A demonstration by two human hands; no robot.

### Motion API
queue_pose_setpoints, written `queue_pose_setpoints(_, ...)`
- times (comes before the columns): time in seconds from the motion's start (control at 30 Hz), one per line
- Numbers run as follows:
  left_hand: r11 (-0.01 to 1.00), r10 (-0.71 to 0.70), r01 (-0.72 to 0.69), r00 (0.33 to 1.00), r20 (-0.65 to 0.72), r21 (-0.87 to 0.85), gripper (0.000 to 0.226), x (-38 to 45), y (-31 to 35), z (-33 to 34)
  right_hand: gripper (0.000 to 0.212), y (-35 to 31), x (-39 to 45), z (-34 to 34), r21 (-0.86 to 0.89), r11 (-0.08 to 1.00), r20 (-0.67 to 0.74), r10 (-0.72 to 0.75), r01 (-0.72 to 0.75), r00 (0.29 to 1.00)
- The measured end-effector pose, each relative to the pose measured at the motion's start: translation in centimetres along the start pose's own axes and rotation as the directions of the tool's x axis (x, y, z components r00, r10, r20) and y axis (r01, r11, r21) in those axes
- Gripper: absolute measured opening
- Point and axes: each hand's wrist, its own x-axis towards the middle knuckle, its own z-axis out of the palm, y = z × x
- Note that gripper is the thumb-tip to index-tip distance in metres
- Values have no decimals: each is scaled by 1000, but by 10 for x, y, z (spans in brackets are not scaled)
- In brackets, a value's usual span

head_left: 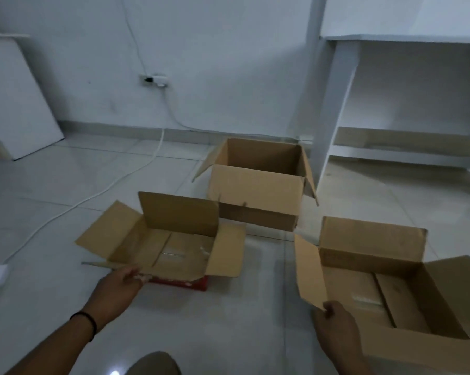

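Observation:
Three open cardboard boxes stand on a pale tiled floor. The left box (pixel 174 247) has a red printed side and its flaps spread out; my left hand (pixel 120 286) pinches its near flap at the front edge. The right box (pixel 391 290) is also open, and my right hand (pixel 335 324) grips the lower corner of its left flap. A taller box (pixel 255 196) stands behind and between them, untouched, with nothing visible inside. A black band circles my left wrist.
A white cable (pixel 101 192) runs from a wall socket (pixel 154 80) across the floor on the left. A white board (pixel 17 104) leans on the wall at far left. A white desk leg and low shelf (pixel 334 109) stand at right. My knee (pixel 152 364) shows at the bottom.

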Motion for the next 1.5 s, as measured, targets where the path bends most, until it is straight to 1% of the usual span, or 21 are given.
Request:
queue_pose_setpoints(0.07, 1000, -21, 21, 998, -55, -4, 39, 16, -18, -20, 31, -28, 4, 17, -112, 990, 69, -84, 91, 994)
queue_pose_setpoints(0.2, 996, -87, 83, 986, -143, -36, 35, 58, -48, -44, 32, -80, 19, 61, -268, 942, 165, -160, 200, 973)
queue_pose_setpoints(0.3, 993, -115, 108, 970, -213, -41, 36, 94, -68, -61, 40, -110, 38, 97, -344, 921, 206, -118, 184, 972)
queue_pose_setpoints(0.37, 997, -80, 83, 970, -228, 4, 40, 105, -62, -61, 43, -118, 37, 99, -358, 916, 197, -116, 181, 974)
queue_pose_setpoints(0.43, 987, -144, 158, 957, -252, 38, 46, 182, -102, -81, 45, -158, 92, 169, -397, 901, 232, -89, 178, 969)
queue_pose_setpoints(0.5, 984, -137, 159, 965, -224, 81, 53, 198, -102, -85, 48, -162, 91, 168, -407, 895, 242, -89, 184, 966)
queue_pose_setpoints(0.63, 942, -219, 249, 964, -152, 223, 83, 259, -121, -89, 67, -171, 128, 203, -441, 891, 253, 6, 110, 967)
queue_pose_setpoints(0.7, 887, -284, 320, 947, -153, 333, 97, 285, -126, -86, 80, -177, 142, 214, -416, 909, 267, 93, 27, 959)
queue_pose_setpoints(0.77, 844, -346, 367, 930, -125, 391, 111, 309, -137, -84, 93, -176, 151, 222, -358, 931, 262, 177, -75, 949)
queue_pose_setpoints(0.83, 832, -394, 390, 916, -75, 395, 122, 328, -147, -82, 93, -171, 157, 225, -316, 936, 253, 241, -156, 937)
queue_pose_setpoints(0.87, 831, -404, 404, 911, -84, 383, 122, 333, -150, -82, 87, -168, 161, 225, -302, 937, 238, 250, -173, 939)
queue_pose_setpoints(0.9, 837, -393, 408, 912, -119, 365, 113, 335, -150, -81, 78, -166, 162, 224, -291, 940, 222, 249, -180, 943)
queue_pose_setpoints(0.97, 850, -336, 386, 922, -194, 360, 76, 332, -143, -80, 65, -162, 165, 221, -275, 948, 225, 228, -163, 947)
queue_pose_setpoints(1.03, 864, -251, 288, 957, -143, 414, 49, 328, -133, -78, 58, -160, 161, 218, -235, 967, 267, 164, -101, 950)
queue_pose_setpoints(1.07, 861, -238, 251, 967, -87, 442, 46, 323, -129, -78, 54, -160, 156, 217, -203, 976, 281, 135, -79, 950)
queue_pose_setpoints(1.13, 849, -220, 190, 975, 3, 493, 51, 311, -124, -80, 50, -162, 143, 215, -150, 988, 289, 91, -49, 953)
queue_pose_setpoints(1.17, 854, -220, 177, 975, 31, 490, 47, 302, -122, -80, 49, -163, 136, 215, -129, 991, 291, 65, -28, 955)
queue_pose_setpoints(1.23, 875, -218, 184, 976, 24, 448, 28, 279, -118, -77, 44, -166, 114, 213, -95, 994, 298, -15, 46, 954)
queue_pose_setpoints(1.27, 891, -223, 199, 975, 10, 409, 24, 264, -116, -76, 41, -167, 102, 210, -83, 992, 302, -64, 93, 951)
queue_pose_setpoints(1.37, 921, -232, 221, 973, -6, 319, 25, 220, -112, -80, 37, -165, 70, 192, -54, 977, 279, -186, 208, 942)
queue_pose_setpoints(1.5, 945, -159, 164, 986, -39, 282, 25, 156, -88, -105, 38, -153, 33, 147, -19, 972, 240, -224, 235, 945)
